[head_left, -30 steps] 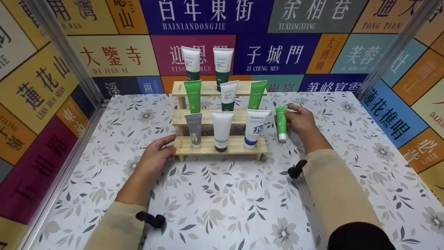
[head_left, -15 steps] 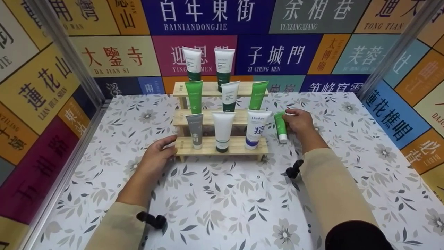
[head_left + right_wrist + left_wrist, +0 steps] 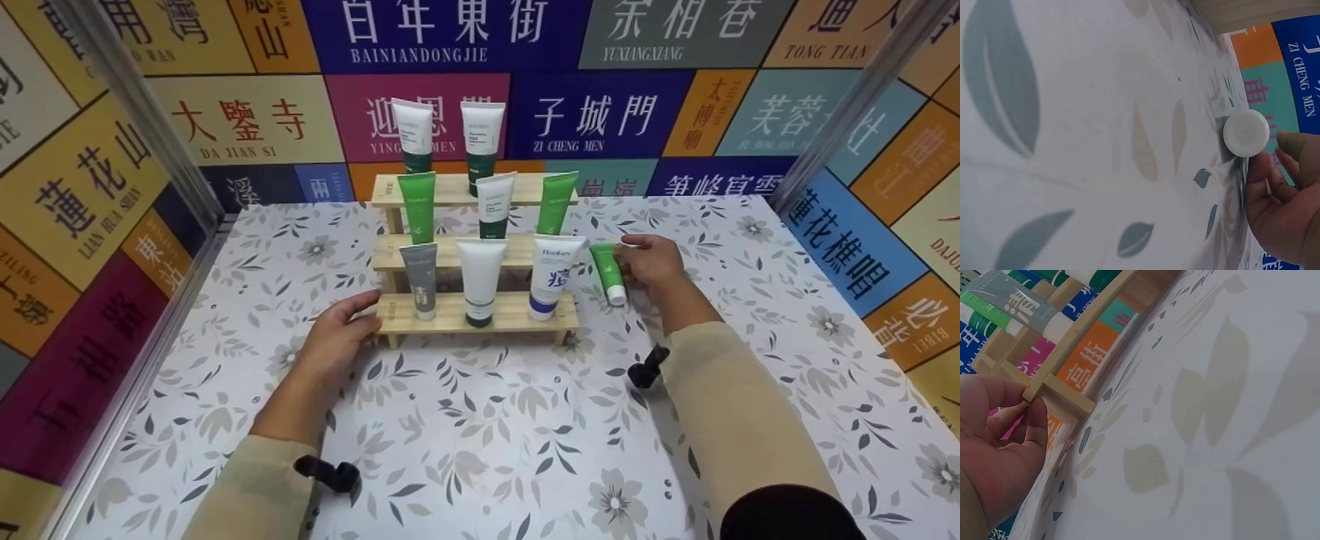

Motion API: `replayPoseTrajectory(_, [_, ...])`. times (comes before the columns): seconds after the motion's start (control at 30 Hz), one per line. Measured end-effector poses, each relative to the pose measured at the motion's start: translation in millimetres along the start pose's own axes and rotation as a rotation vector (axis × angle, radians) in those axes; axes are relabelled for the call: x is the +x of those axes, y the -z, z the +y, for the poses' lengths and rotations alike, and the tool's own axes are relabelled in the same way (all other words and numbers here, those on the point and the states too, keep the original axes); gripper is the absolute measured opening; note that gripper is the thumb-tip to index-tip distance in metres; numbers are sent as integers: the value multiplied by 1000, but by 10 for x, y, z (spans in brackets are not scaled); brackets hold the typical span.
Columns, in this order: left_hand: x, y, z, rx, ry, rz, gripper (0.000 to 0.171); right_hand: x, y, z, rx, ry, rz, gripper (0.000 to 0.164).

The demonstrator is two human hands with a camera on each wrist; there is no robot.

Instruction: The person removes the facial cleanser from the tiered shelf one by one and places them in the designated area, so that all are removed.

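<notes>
My left hand grips the front left corner of a three-step wooden display stand; in the left wrist view its thumb and fingers meet at the end of the lowest step. To the right of the stand, my right hand pinches the flat end of a small green squeeze tube. The tube slants close over the table, its white cap pointing toward me. Seen from the right wrist, only the round white cap shows, with curled fingers beside it; the tube's body is hidden behind it.
On the lowest step stand a grey tube, a white tube and a blue-capped white tube. More green and white tubes fill the upper steps. Printed sign panels wall in the flower-patterned table.
My right hand has come slightly nearer to me, and the green tube has swung so its flat end lies further left, toward the stand. The left hand stays at the stand's corner.
</notes>
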State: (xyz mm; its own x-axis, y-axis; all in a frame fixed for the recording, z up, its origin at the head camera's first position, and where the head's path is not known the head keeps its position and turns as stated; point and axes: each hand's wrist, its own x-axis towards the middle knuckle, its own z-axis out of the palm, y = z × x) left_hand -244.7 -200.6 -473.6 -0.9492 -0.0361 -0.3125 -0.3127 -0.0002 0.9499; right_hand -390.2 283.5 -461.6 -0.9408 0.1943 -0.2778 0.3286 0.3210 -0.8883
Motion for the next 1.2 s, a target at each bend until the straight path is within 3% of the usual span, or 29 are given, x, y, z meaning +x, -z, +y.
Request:
replayPoseTrajectory(0.17, [2,-2,-8,-3,-5,4,52,-59,52,-12,40,-17,6,54])
replayPoseTrajectory(0.37, [6,14,-25,-1,-23,9,54,-117,91,-37,8,-35,8,51])
replayPoseTrajectory(0.67, [9,-10,-40,-3,-70,15,53,-221,165,-81,30,67,3,50])
replayPoseTrajectory(1.2, [43,15,-51,-20,-15,7,52,-496,118,-434,34,143,-3,45])
